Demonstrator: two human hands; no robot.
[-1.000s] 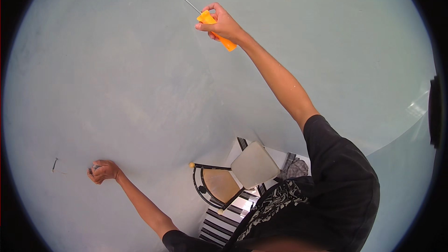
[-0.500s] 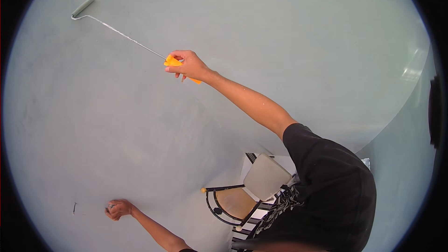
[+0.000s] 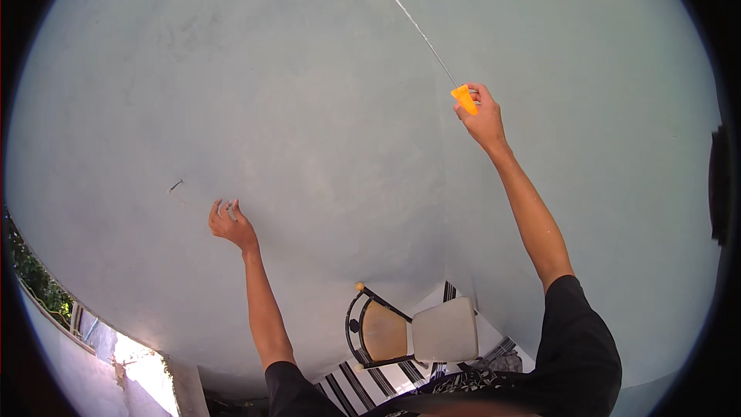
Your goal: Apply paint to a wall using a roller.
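Observation:
My right hand (image 3: 486, 120) is closed around the orange handle of a paint roller (image 3: 418, 28), with the arm stretched up against the pale grey-green wall (image 3: 324, 116). The roller's long thin wire runs up and left, and its sleeve is cut off by the top edge of the picture. Lower on the left, my left hand (image 3: 234, 230) is raised before the wall with bent fingers. A small greyish bit shows between its fingertips, too small to name. Just left of that hand, a nail-like dark piece (image 3: 176, 185) sticks out of the wall.
Below stands a chair (image 3: 386, 330) with a black frame, tan back and grey seat. Under it is a black-and-white striped floor (image 3: 370, 388). A wall corner runs down the middle. At the lower left, a bright opening (image 3: 147, 371) has greenery (image 3: 35, 266) beyond.
My view has swung left and down, bringing the opening into sight. The roller now points more steeply upward, its sleeve out of the picture. My left hand's fingers have loosened and point up.

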